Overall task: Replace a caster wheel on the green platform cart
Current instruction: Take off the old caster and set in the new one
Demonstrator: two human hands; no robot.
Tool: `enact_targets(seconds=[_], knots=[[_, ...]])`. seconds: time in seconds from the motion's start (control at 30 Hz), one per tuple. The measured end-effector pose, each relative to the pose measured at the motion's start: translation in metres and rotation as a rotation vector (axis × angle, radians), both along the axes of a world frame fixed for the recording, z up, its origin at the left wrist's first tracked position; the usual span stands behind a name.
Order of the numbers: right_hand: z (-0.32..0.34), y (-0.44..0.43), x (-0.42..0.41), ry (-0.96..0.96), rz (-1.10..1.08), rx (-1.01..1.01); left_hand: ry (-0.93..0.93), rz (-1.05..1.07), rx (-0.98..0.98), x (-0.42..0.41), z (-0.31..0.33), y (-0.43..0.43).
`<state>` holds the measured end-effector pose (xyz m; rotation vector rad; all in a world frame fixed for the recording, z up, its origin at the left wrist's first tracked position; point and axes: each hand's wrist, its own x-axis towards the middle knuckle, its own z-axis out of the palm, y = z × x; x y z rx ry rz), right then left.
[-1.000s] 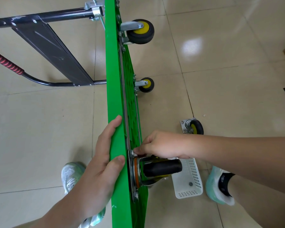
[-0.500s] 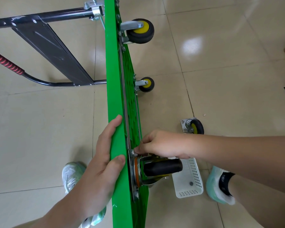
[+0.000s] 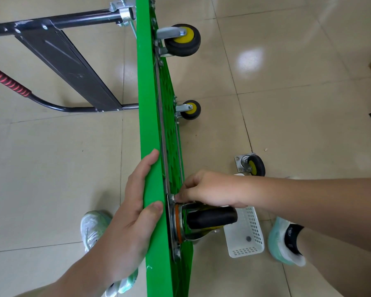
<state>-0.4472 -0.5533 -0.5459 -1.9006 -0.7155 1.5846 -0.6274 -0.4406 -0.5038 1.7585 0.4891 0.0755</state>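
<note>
Looking down from the head camera, we've got the green plastic platform cart [image 3: 150, 125] tipped up on its long edge on the pale tiled floor [image 3: 51, 168]. Its black folding handle with the red grip [image 3: 62, 54] sticks out to the left.

Our left hand [image 3: 135, 211] grips the upturned rim, thumb and forefinger hooked over it, keeping the deck upright. Our right hand [image 3: 210, 189] is tucked against the underside, fingertips pinching a small silver fastener [image 3: 174, 198] at the upper corner of the steel mounting plate [image 3: 172, 224]. The fingers hide most of it, so nut or bolt head, we can't tell.

Just below that hand, at the near corner, the black rubber caster wheel in its bright metal fork [image 3: 212, 217] sits with its plate flat against the underside. Two yellow-hubbed casters [image 3: 183, 39] are mounted further along. A loose yellow-hubbed caster [image 3: 252, 166] lies on the floor beyond our right forearm, and a white perforated plastic basket [image 3: 251, 243] sits beside the wheel.

We judge the caster rigid and hefty for its size. The fork probably swivels, so the plate or fork is the place to hold it, not the tyre. The fastener looks small and smooth, easy to fumble, so it's fingertip work. The deck looks stiff but tippy on edge, and the rim is our best hold
</note>
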Motion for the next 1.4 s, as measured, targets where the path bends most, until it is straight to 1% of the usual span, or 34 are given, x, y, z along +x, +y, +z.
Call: enact_targets(seconds=[0.1,0.23,0.4,0.47,0.57,0.7,0.8,0.9,1.27,1.4], knots=[[-0.0012,0.0008,0.0000,-0.026,0.011,-0.017,-0.001,0.001,0.001,0.0000,0.0003,-0.0002],[-0.0018,-0.0001,-0.0006,-0.009,-0.006,0.024,-0.006,0.003,-0.001,0.0004,-0.0005,-0.0001],[-0.0022,-0.0003,-0.0016,0.011,-0.019,0.020,-0.005,0.005,-0.008,0.0004,-0.0011,-0.0006],[-0.0030,0.0000,-0.0012,-0.002,-0.011,0.042,-0.002,0.005,-0.007,0.0001,-0.0016,0.0000],[-0.0013,-0.0008,-0.0004,-0.032,-0.004,0.018,0.006,0.003,-0.023,0.0000,-0.0008,0.0000],[-0.0012,-0.0012,-0.0015,-0.002,-0.014,0.020,0.009,-0.003,-0.015,0.0000,0.0003,0.0002],[-0.0005,-0.0004,-0.0010,-0.023,0.005,-0.015,0.008,-0.006,-0.015,-0.0008,0.0004,0.0000],[0.0017,-0.0003,-0.0009,0.020,0.003,0.002,0.009,-0.004,-0.005,-0.0002,0.0014,-0.0003],[-0.0017,0.0007,-0.0014,-0.003,0.010,-0.027,0.017,0.005,0.004,0.0003,0.0023,-0.0004],[-0.0038,0.0010,-0.0021,0.057,-0.012,0.002,0.026,0.001,0.004,0.0001,0.0025,-0.0001]])
